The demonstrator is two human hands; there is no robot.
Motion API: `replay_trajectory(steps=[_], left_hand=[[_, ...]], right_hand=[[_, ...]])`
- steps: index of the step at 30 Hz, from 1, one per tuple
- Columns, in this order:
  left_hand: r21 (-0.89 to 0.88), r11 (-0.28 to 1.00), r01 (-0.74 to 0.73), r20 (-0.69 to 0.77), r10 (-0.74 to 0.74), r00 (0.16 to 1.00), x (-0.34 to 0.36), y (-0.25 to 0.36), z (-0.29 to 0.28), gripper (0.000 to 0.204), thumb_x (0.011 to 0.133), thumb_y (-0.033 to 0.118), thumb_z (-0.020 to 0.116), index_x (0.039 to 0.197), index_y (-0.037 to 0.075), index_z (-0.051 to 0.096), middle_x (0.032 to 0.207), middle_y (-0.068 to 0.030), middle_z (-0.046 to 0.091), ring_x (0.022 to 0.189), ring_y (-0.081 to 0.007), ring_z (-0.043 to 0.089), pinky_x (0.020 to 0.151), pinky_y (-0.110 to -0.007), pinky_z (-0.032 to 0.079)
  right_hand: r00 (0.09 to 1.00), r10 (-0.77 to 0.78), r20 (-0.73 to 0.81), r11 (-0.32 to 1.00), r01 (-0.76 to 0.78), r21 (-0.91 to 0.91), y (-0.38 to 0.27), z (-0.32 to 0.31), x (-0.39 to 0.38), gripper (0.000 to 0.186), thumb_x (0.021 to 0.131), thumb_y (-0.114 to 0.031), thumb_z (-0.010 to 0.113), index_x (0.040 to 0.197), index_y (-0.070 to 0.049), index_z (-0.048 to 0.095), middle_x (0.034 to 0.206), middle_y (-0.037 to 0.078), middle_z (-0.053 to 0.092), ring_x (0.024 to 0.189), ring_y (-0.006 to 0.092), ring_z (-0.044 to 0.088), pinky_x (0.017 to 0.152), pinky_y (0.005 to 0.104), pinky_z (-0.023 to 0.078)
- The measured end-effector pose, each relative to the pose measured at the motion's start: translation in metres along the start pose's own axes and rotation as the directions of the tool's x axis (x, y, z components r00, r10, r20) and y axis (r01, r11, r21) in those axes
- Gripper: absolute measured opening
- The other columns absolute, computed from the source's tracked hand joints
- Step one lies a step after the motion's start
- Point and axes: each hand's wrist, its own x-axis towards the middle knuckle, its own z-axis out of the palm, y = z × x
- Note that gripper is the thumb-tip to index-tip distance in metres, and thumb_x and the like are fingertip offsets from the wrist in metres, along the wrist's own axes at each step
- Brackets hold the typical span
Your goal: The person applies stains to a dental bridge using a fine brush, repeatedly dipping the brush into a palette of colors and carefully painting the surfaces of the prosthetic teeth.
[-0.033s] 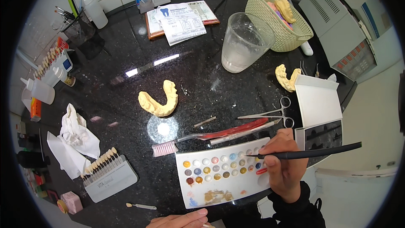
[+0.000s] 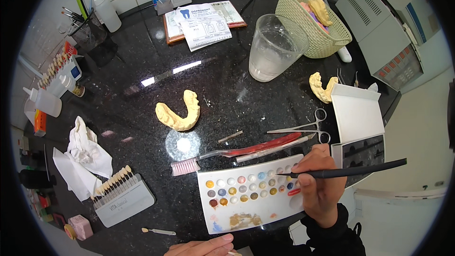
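Note:
My right hand (image 2: 323,189) pinches a thin black paintbrush (image 2: 362,170) near its fine tip. The brush lies almost level, its tip over the upper row of wells in a white paint palette (image 2: 282,211). Coloured pastes fill several rows of wells, and brown and blue smears mark the palette's lower part. At the bottom edge, my left hand (image 2: 201,247) has its fingers pressed together beside the palette. A small pale piece (image 2: 234,253) shows at its fingertips; the frame cuts off the rest.
Behind the palette lie a red-handled toothbrush (image 2: 265,145) and scissor-like forceps (image 2: 303,127). A U-shaped dental cast (image 2: 180,116) sits mid-table. A tooth shade guide (image 2: 125,204) and crumpled tissue (image 2: 85,149) are left. A clear cup (image 2: 275,47) and a basket (image 2: 315,28) stand behind.

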Motion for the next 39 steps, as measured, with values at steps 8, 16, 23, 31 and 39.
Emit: replay_trajectory(steps=[8, 16, 23, 31, 39], left_hand=[[0.02, 0.999, -0.047, -0.014, 0.047, 0.999, -0.001, -0.001, 0.002, 0.018, 0.071, -0.005, 0.069, 0.087, -0.009, 0.062, 0.083, -0.0204, 0.066, 0.072, -0.0275, 0.067, 0.063, -0.03, 0.055], [-0.027, 1.0, -0.003, -0.045, 0.002, 0.999, 0.0, 0.001, 0.002, 0.017, 0.07, -0.006, 0.069, 0.086, -0.008, 0.063, 0.082, -0.021, 0.066, 0.07, -0.0271, 0.067, 0.062, -0.029, 0.054], [-0.043, 0.997, 0.07, -0.088, -0.073, 0.993, 0.001, 0.007, 0.004, 0.013, 0.07, -0.006, 0.068, 0.082, -0.009, 0.064, 0.08, -0.0204, 0.067, 0.07, -0.0275, 0.067, 0.064, -0.029, 0.053], [-0.069, 0.993, 0.093, -0.159, -0.103, 0.982, -0.001, 0.014, 0.003, 0.012, 0.07, -0.007, 0.067, 0.082, -0.008, 0.064, 0.082, -0.02, 0.067, 0.073, -0.0273, 0.067, 0.068, -0.029, 0.053], [-0.148, 0.982, 0.116, -0.183, -0.143, 0.973, -0.005, 0.011, -0.002, 0.012, 0.07, -0.007, 0.067, 0.082, -0.007, 0.065, 0.083, -0.0194, 0.067, 0.074, -0.0271, 0.067, 0.069, -0.029, 0.053]], right_hand=[[0.987, 0.151, -0.053, 0.988, -0.149, 0.047, -0.001, 0.0, -0.001, 0.01, 0.085, -0.01, 0.06, 0.083, 0.0, 0.059, 0.075, 0.008, 0.061, 0.065, 0.0197, 0.05, 0.063, 0.0298, 0.039], [0.986, 0.147, -0.078, 0.989, -0.146, 0.015, -0.001, 0.0, -0.001, 0.012, 0.086, -0.011, 0.058, 0.083, 0.0, 0.058, 0.072, 0.008, 0.058, 0.063, 0.0168, 0.049, 0.057, 0.0278, 0.038], [0.916, 0.135, -0.379, 0.988, -0.094, 0.123, -0.025, -0.032, 0.023, 0.019, 0.089, -0.016, 0.053, 0.095, -0.001, 0.044, 0.077, 0.007, 0.05, 0.061, 0.0095, 0.047, 0.053, 0.0208, 0.038], [0.998, 0.019, 0.054, 0.998, -0.016, -0.054, -0.004, -0.043, 0.149, 0.022, 0.09, -0.02, 0.055, 0.09, 0.002, 0.062, 0.076, 0.005, 0.061, 0.072, 0.0112, 0.055, 0.065, 0.0246, 0.039], [0.955, 0.081, 0.285, 0.941, 0.021, -0.339, -0.006, -0.02, 0.17, 0.023, 0.081, -0.018, 0.061, 0.085, 0.004, 0.064, 0.068, 0.01, 0.059, 0.07, 0.0173, 0.049, 0.066, 0.0297, 0.04]])
